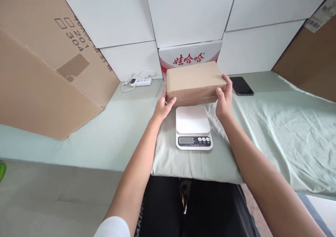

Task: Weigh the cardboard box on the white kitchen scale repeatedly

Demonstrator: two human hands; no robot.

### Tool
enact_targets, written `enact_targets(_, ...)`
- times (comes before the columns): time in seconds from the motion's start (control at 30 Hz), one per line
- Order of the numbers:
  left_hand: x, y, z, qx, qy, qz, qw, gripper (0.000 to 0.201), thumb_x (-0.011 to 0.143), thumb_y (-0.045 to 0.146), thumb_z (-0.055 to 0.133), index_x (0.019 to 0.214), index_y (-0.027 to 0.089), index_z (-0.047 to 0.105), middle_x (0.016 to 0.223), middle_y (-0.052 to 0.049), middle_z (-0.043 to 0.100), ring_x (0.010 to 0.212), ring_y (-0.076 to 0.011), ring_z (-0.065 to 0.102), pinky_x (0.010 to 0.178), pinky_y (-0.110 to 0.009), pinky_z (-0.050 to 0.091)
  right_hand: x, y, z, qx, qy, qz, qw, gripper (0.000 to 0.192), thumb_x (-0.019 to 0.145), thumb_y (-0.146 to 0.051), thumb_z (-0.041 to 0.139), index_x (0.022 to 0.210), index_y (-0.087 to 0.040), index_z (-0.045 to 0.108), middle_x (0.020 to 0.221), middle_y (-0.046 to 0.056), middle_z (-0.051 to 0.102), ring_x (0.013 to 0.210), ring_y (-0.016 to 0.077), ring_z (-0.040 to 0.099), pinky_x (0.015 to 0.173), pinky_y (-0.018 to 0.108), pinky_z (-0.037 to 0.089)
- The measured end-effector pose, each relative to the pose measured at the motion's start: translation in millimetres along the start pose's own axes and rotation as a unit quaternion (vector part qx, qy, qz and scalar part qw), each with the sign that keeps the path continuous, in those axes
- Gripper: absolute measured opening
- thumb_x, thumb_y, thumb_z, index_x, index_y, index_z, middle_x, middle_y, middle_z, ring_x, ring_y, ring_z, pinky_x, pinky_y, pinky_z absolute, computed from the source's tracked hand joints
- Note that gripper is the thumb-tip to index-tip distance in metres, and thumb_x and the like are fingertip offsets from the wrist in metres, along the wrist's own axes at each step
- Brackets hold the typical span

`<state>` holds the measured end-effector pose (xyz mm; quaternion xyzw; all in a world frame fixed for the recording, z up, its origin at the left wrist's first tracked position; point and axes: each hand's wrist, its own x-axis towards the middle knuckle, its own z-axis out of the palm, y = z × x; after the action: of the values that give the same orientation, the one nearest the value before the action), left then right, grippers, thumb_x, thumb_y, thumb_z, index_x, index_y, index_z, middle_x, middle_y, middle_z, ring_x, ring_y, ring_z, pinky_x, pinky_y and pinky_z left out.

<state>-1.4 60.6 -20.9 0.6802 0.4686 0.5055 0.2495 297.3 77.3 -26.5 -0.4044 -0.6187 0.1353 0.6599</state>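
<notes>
A closed brown cardboard box (195, 77) is held between my two hands, just behind a white kitchen scale (193, 119). My left hand (164, 105) grips its left end, thumb on the front face and the other fingers mostly hidden behind. At the right end, my right hand (224, 97) has its thumb on the front and fingers on the side. The box looks slightly tilted; whether its underside touches the cloth I cannot tell. Nothing lies on the scale's plate, and its small display looks blank.
A large cardboard carton (52, 65) stands at the left, another carton (309, 55) at the right. A white-and-red printed box (189, 55) sits behind, against white panels. A white device with a cable (141, 81) and a black phone (241, 86) lie on the green cloth (110, 139).
</notes>
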Motion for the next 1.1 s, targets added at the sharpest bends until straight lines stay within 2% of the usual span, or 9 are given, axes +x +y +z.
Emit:
enact_targets(0.27, -1, -12, 7.9, 0.019, 0.003, -0.011, 1.0, 0.089, 0.098, 0.08, 0.069, 0.164, 0.021, 0.061, 0.083, 0.0, 0.059, 0.078, -0.0191, 0.055, 0.078, -0.033, 0.048, -11, 17, 0, -0.015, -0.012, 0.034, 0.999, 0.086, 0.095, -0.085, 0.055, 0.164, -0.034, 0.048, 0.175, 0.011, 0.051, 0.171, 0.0401, 0.041, 0.145, 0.072, 0.028)
enact_targets(0.47, -2, -13, 9.6, 0.014, -0.002, -0.045, 0.999, 0.09, 0.098, 0.078, 0.069, 0.166, 0.02, 0.057, 0.086, -0.001, 0.061, 0.08, -0.0207, 0.055, 0.083, -0.035, 0.048, -11, 43, 8, 0.037, -0.048, 0.06, 0.996, 0.107, 0.089, -0.088, 0.061, 0.175, -0.031, 0.029, 0.186, 0.013, 0.039, 0.175, 0.0389, 0.037, 0.147, 0.071, 0.024)
enact_targets(0.57, -3, -12, 9.6, 0.026, -0.007, -0.061, 0.998, 0.085, 0.102, 0.074, 0.066, 0.168, 0.023, 0.055, 0.091, -0.002, 0.065, 0.084, -0.0219, 0.059, 0.087, -0.035, 0.051, -13, 53, 8, 0.036, -0.062, 0.069, 0.995, 0.106, 0.091, -0.086, 0.06, 0.177, -0.037, 0.024, 0.189, 0.008, 0.035, 0.177, 0.0377, 0.034, 0.148, 0.069, 0.023)
enact_targets(0.7, -3, -11, 9.6, 0.042, -0.01, -0.065, 0.997, 0.078, 0.106, 0.066, 0.065, 0.171, 0.024, 0.053, 0.096, -0.005, 0.071, 0.093, -0.0246, 0.066, 0.094, -0.038, 0.055, -14, 58, 7, 0.028, -0.067, 0.069, 0.995, 0.102, 0.093, -0.085, 0.06, 0.177, -0.039, 0.024, 0.188, 0.007, 0.036, 0.177, 0.0382, 0.035, 0.148, 0.069, 0.024)
enact_targets(0.9, -2, -14, 11.2, 0.027, -0.014, -0.075, 0.997, 0.074, 0.105, 0.064, 0.067, 0.168, 0.024, 0.057, 0.099, -0.005, 0.071, 0.094, -0.0256, 0.066, 0.097, -0.04, 0.056, -12, 64, 8, 0.015, -0.061, 0.053, 0.997, 0.102, 0.091, -0.087, 0.06, 0.175, -0.038, 0.028, 0.187, 0.008, 0.038, 0.176, 0.0387, 0.036, 0.147, 0.07, 0.026)
enact_targets(1.1, 0, -27, 12.3, 0.005, 0.005, -0.066, 0.998, 0.086, 0.099, 0.078, 0.068, 0.168, 0.027, 0.059, 0.091, -0.003, 0.067, 0.089, -0.0245, 0.068, 0.095, -0.042, 0.059, -10, 59, 8, 0.024, -0.053, 0.094, 0.994, 0.102, 0.087, -0.085, 0.067, 0.169, -0.034, 0.036, 0.183, 0.011, 0.044, 0.173, 0.0377, 0.041, 0.146, 0.071, 0.028)
